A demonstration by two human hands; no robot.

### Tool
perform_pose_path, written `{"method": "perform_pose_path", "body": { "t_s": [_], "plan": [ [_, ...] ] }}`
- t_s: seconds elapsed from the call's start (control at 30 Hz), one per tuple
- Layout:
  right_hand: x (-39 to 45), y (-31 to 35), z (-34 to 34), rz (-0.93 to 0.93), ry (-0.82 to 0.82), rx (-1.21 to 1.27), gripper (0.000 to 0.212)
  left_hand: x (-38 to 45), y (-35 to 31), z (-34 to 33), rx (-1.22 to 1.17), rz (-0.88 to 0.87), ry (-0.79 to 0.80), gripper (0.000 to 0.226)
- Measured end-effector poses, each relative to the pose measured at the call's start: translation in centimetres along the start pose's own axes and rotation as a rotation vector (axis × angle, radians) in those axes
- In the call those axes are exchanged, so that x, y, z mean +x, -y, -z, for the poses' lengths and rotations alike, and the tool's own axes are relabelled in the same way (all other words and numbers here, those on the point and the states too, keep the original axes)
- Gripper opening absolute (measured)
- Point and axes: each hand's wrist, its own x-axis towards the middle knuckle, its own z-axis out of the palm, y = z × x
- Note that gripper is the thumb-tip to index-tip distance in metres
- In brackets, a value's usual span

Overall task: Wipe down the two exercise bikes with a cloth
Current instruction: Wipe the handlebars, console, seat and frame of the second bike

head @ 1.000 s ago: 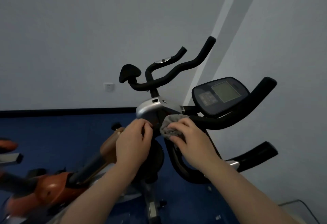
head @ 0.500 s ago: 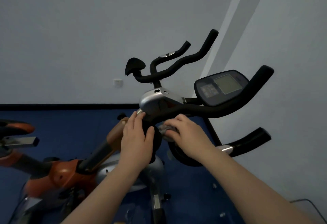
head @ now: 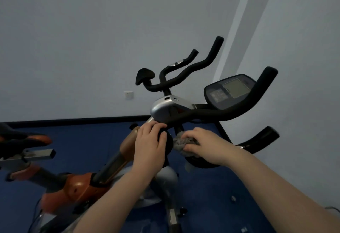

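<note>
Head view looks down over two forearms at the front of an exercise bike (head: 184, 111), with a second, orange bike (head: 73, 188) low on the left, both standing on a blue floor (head: 82, 140).

The cloth (head: 181, 143) is a grey, nubbly rag bunched against the dark curved bar just under the silver housing (head: 161, 110) of the nearer bike. It looks soft and light, so it should fold round tubes and squeeze into joints easily; the best hold is a loose wad in the palm with the fingertips on top, which gives pressure without letting it slip out. The bike itself seems heavy and rigid, with foam-covered handlebars (head: 239, 111) that would take firm rubbing, while the console screen (head: 233, 88) probably wants a gentler touch.

The right hand (head: 207, 145) lies palm down over the cloth, its fingers curled round the wad and pressing it to the bar, so this grip is closed on the cloth. The wrist is level and the forearm runs in from the lower right.

The left hand (head: 149, 145) is wrapped over a round black part at the stem, just beside the cloth, its fingers curled over the top edge; it appears to steady the bike, though what exactly it holds is hard to tell. Its forearm rises from the bottom centre.
</note>
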Motion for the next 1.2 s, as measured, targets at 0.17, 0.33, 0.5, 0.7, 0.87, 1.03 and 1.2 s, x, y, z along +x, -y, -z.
{"method": "perform_pose_path", "body": {
  "t_s": [0.17,0.33,0.5,0.7,0.87,1.03,1.2],
  "plan": [
    [2.1,2.1,-1.0,-0.080,-0.132,0.072,0.024,0.6,0.4,0.4,0.167,-0.021,0.090,0.026],
    [1.5,1.7,-2.1,-0.121,-0.163,-0.019,0.025,2.7,1.1,0.9,0.192,-0.095,0.192,0.008],
    [1.7,2.3,-2.2,-0.176,-0.246,-0.020,0.028,3.1,1.3,0.3,0.019,-0.073,0.147,0.014],
    [0.1,3.1,-2.1,-0.214,-0.237,-0.071,0.037,3.0,1.9,0.4,-0.006,-0.114,0.179,0.013],
    [-5.1,2.3,1.5,-0.218,0.059,-0.136,0.038,3.1,2.2,0.4,-0.048,-0.124,0.202,0.013],
    [-7.1,1.8,2.7,-0.302,-0.043,-0.253,0.037,3.1,2.6,0.5,-0.059,-0.157,0.209,0.012],
    [-3.8,4.0,-2.6,-0.327,-0.140,-0.291,0.054,3.2,2.7,0.6,-0.056,-0.181,0.199,0.011]
  ]
}}
